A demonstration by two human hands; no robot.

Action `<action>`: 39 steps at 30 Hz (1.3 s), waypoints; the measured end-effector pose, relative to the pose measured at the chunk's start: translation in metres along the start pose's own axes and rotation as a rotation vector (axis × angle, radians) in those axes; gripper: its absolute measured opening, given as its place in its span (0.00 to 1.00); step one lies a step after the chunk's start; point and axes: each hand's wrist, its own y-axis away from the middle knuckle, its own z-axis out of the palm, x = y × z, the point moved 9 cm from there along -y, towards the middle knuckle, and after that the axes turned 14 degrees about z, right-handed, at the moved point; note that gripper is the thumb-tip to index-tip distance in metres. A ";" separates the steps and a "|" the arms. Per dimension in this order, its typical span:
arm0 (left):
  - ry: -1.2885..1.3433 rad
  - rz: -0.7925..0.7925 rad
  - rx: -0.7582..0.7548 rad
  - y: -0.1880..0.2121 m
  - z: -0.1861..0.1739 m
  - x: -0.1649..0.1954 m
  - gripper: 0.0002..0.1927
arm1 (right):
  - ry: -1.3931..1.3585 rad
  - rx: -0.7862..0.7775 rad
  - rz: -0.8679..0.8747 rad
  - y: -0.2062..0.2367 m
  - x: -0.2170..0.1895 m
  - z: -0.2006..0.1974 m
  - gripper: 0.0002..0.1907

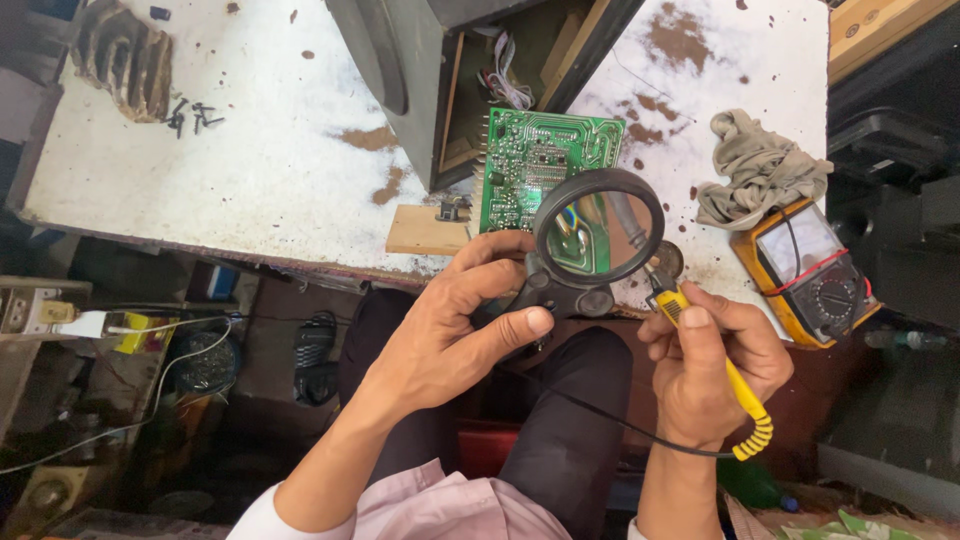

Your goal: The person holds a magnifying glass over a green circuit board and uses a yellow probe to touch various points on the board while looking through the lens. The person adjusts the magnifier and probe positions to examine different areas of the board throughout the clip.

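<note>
The left hand [455, 330] gripped the black plastic handle of a round magnifying glass [597, 228], its lens held over the lower edge of a green circuit board [530, 160]. The right hand [705, 365] was closed around a yellow-handled soldering iron [700, 345] with a ribbed yellow cord guard, its metal tip beneath the lens. Beyond both hands lay the chipped white worktop [250, 150]. Right of the right hand sat an orange-cased meter [810, 270], with a crumpled grey rag [760, 170] just behind it.
</note>
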 end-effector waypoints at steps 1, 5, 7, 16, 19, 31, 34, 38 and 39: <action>-0.001 -0.001 0.001 0.000 0.000 0.000 0.18 | -0.005 0.000 0.001 0.000 0.000 -0.001 0.06; 0.008 -0.012 0.000 0.000 -0.001 -0.001 0.18 | -0.085 0.029 0.048 -0.002 0.005 -0.008 0.09; 0.011 0.000 0.005 -0.001 -0.002 0.000 0.18 | -0.187 0.048 0.068 -0.005 0.009 -0.012 0.10; -0.054 -0.004 0.040 0.004 -0.021 0.006 0.16 | -0.330 0.010 0.132 -0.012 0.028 0.000 0.12; -0.041 0.026 0.046 0.006 -0.025 0.008 0.15 | -0.313 -0.026 0.113 -0.010 0.026 0.006 0.11; -0.048 0.012 0.031 0.009 -0.025 0.006 0.17 | -0.188 -0.087 0.059 0.004 0.012 0.015 0.08; -0.041 0.002 0.031 0.011 -0.025 0.005 0.16 | -0.141 -0.094 0.054 0.007 0.009 0.017 0.08; -0.042 0.005 0.029 0.010 -0.025 0.003 0.17 | -0.076 -0.108 0.040 0.007 0.007 0.022 0.06; -0.039 0.000 0.030 0.011 -0.025 0.002 0.17 | -0.072 -0.111 0.045 0.007 0.008 0.023 0.06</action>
